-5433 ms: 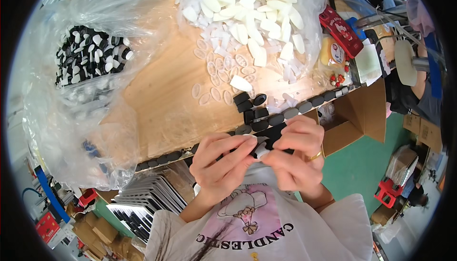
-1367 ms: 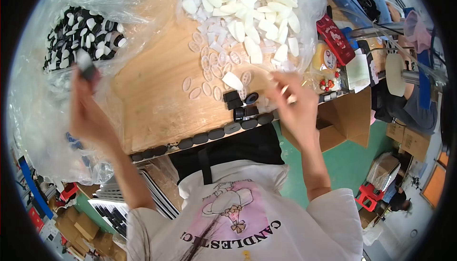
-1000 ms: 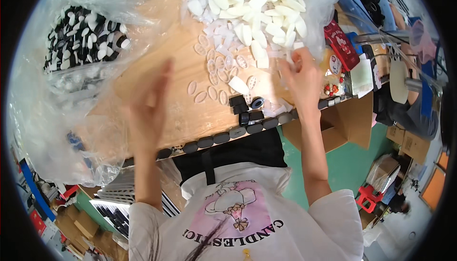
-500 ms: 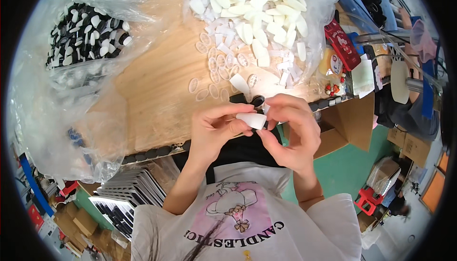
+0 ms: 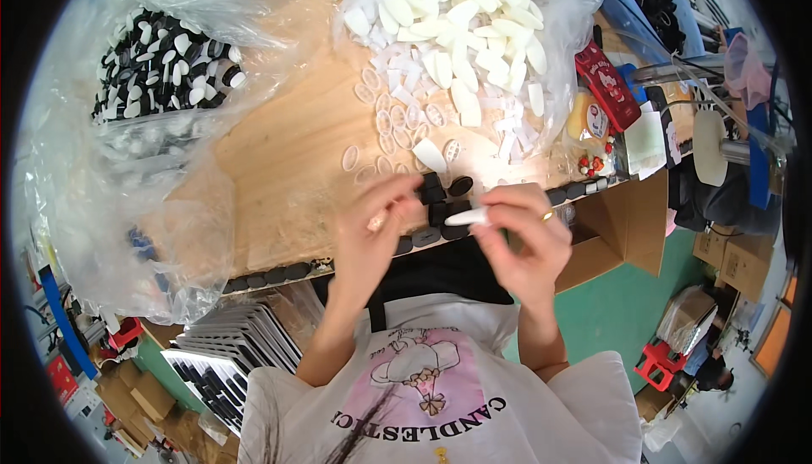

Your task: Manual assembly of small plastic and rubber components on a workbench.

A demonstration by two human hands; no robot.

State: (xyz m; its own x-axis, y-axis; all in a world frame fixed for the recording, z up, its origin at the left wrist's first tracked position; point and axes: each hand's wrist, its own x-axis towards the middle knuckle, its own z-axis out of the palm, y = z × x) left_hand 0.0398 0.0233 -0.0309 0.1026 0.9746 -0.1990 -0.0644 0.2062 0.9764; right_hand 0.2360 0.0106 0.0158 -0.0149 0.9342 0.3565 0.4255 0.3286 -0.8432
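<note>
My right hand [image 5: 531, 240] pinches a white leaf-shaped plastic piece [image 5: 463, 218] between thumb and fingers, its narrow end toward the left. My left hand [image 5: 370, 223], blurred by motion, is beside small black blocks [image 5: 432, 187] at the table's near edge. Whether its fingertips hold one of them cannot be made out. A dark oval piece [image 5: 460, 186] lies just right of those blocks. Beyond them, another white leaf-shaped piece [image 5: 430, 156] rests on the wooden table [image 5: 279, 142], near several clear oval rings [image 5: 397, 117].
A large pile of cream leaf-shaped pieces [image 5: 465, 24] lies on plastic film at the back. At left, a clear bag [image 5: 127, 147] holds black and white pieces. A red case [image 5: 606, 85] sits at right. Below the right edge stands an open cardboard box [image 5: 639, 219].
My left hand has let go of the white piece and moved left, toward the black blocks. The piece stays in my right hand, now turned with its narrow side showing.
</note>
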